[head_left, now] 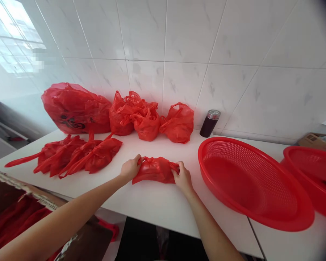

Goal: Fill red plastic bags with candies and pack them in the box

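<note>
A red plastic bag (pixel 157 172) with something bulky inside lies on the white table (pixel 152 203) in front of me. My left hand (pixel 130 168) pinches its left end, by a loop of the plastic. At the opposite end, my right hand (pixel 183 177) grips a twisted part of the same bag. What the bag contains cannot be made out through the plastic. Left of my hands, several red bags with long handles (pixel 100 156) lie in an overlapping row.
Filled red bags (pixel 146 121) stand along the tiled wall, with a large one (pixel 76 108) at the left. A dark tumbler (pixel 210 124) stands behind the red basket (pixel 250 216). Another red basket (pixel 301 159) is farther right. A cardboard box (pixel 89 239) holding red material sits lower left.
</note>
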`<state>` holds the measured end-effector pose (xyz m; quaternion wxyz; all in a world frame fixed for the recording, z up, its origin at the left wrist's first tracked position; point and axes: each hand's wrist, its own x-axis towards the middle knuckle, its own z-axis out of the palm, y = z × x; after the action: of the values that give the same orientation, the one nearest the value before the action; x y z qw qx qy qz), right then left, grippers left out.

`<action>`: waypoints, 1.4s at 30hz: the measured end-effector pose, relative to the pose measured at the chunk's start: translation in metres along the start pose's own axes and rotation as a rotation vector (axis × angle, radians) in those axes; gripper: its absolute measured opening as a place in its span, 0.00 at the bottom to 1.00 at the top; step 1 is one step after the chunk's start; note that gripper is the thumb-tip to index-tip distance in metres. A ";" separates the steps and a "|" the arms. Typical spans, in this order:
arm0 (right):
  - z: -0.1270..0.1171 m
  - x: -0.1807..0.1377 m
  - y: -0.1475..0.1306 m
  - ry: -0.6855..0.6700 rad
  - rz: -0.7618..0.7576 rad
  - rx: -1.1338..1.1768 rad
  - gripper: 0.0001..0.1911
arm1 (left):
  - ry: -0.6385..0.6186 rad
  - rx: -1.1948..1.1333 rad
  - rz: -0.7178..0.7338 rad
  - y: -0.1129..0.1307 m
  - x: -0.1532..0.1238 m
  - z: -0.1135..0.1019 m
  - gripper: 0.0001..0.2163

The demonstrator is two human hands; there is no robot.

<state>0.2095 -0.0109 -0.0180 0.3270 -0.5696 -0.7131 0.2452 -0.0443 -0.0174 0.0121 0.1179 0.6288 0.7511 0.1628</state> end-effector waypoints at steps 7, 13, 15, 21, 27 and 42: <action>0.009 0.012 0.003 -0.005 0.052 -0.230 0.04 | -0.091 0.190 -0.024 0.003 0.020 0.013 0.15; 0.017 0.016 0.005 0.022 0.041 -0.302 0.03 | -0.153 0.286 0.012 0.012 0.023 0.022 0.16; 0.017 0.016 0.006 0.032 0.041 -0.290 0.02 | -0.172 0.303 0.022 0.014 0.022 0.022 0.16; -0.003 0.012 0.015 -0.007 0.063 0.104 0.19 | -0.219 0.279 0.038 0.008 0.007 -0.019 0.14; -0.003 0.015 0.011 0.012 0.059 0.486 0.23 | -0.325 0.133 0.036 -0.023 -0.029 -0.078 0.20; -0.011 0.008 0.017 -0.068 0.082 0.700 0.17 | -0.309 0.038 0.382 0.060 -0.017 -0.054 0.09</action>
<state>0.2276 0.0006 -0.0215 0.4686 -0.4426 -0.5728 0.5065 -0.0071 -0.0298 0.0847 0.1868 0.7789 0.5946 0.0697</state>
